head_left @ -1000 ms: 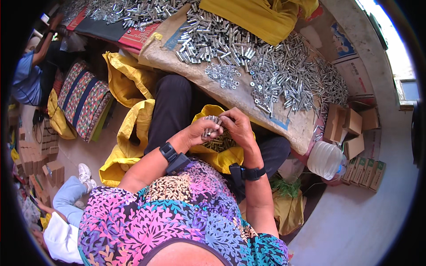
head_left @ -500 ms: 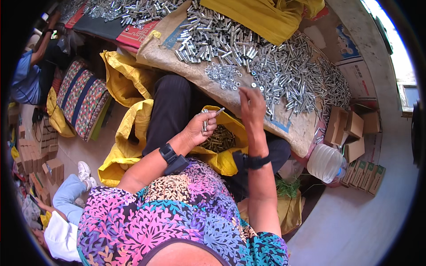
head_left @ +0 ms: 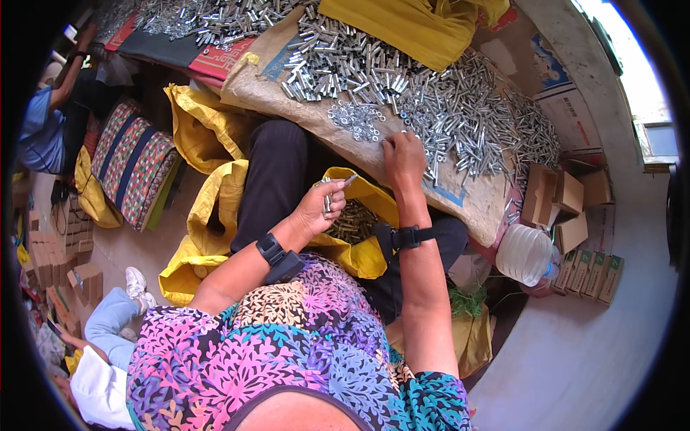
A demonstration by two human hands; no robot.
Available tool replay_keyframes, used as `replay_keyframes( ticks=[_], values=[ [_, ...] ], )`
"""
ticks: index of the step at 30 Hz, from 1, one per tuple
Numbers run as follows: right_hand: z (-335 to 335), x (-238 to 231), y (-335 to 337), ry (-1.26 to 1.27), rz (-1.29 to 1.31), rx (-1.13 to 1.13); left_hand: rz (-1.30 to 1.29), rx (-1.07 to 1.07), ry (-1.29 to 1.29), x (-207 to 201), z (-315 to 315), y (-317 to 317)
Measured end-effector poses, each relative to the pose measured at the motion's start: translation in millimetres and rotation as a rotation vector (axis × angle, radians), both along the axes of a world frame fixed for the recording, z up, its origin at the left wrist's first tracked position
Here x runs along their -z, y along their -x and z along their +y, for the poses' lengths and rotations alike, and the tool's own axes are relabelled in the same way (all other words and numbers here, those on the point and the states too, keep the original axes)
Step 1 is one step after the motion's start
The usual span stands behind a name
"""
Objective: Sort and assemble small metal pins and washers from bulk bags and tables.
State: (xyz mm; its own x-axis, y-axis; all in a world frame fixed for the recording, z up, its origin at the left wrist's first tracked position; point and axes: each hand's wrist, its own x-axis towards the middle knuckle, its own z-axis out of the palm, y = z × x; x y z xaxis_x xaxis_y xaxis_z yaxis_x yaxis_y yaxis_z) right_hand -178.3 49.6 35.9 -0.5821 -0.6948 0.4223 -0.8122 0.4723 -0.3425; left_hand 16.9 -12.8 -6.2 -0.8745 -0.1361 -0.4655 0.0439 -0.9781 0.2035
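Metal pins point(head_left: 328, 203) in the left grip point(head_left: 314, 210) partly hide a yellow sack point(head_left: 368, 263).

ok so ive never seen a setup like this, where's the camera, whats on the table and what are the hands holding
There is no robot: a person works with bare hands. The camera is worn on the head and looks down; its wide lens bends straight edges. On the table lie heaps of metal tubes and small rings. The left hand holds a few metal pieces. The right hand is near the rings; whether it grips anything is hidden. Near the left hand, an open yellow bag holds more metal parts.
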Motion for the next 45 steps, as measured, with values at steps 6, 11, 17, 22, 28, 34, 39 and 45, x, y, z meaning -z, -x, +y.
replay_keyframes(
  ticks=[6, 11, 17, 22, 28, 34, 39, 45],
  values=[
    [30.2, -0.4, -19.7, 0.202, -0.239, -0.072, 0.011, -0.015, 0.019, -1.7, 4.8, -3.2],
    [45.0, -6.8, -45.0, 0.26, -0.415, -0.093, -0.002, -0.014, 0.039, -9.1, 9.8, -1.7],
    [46.8, -5.5, -63.9, 0.313, -0.453, -0.118, -0.029, -0.032, 0.058, -15.2, 11.0, -0.8],
    [47.7, -9.6, -75.3, 0.322, -0.486, -0.127, -0.004, -0.018, 0.073, -6.5, 10.6, -1.8],
    [48.7, -9.7, -83.9, 0.3, -0.501, -0.154, -0.039, -0.036, 0.073, -4.1, 12.5, -1.4],
    [46.9, -3.5, -87.7, 0.309, -0.311, -0.208, -0.028, -0.042, 0.101, -1.3, 12.8, -2.0],
    [48.6, -5.3, -91.6, 0.359, -0.363, -0.185, -0.037, -0.033, 0.109, -2.4, 12.4, -1.2],
    [52.2, -7.1, -89.9, 0.319, -0.555, -0.123, -0.047, -0.013, 0.086, -0.3, 14.5, 0.7]
  ],
)
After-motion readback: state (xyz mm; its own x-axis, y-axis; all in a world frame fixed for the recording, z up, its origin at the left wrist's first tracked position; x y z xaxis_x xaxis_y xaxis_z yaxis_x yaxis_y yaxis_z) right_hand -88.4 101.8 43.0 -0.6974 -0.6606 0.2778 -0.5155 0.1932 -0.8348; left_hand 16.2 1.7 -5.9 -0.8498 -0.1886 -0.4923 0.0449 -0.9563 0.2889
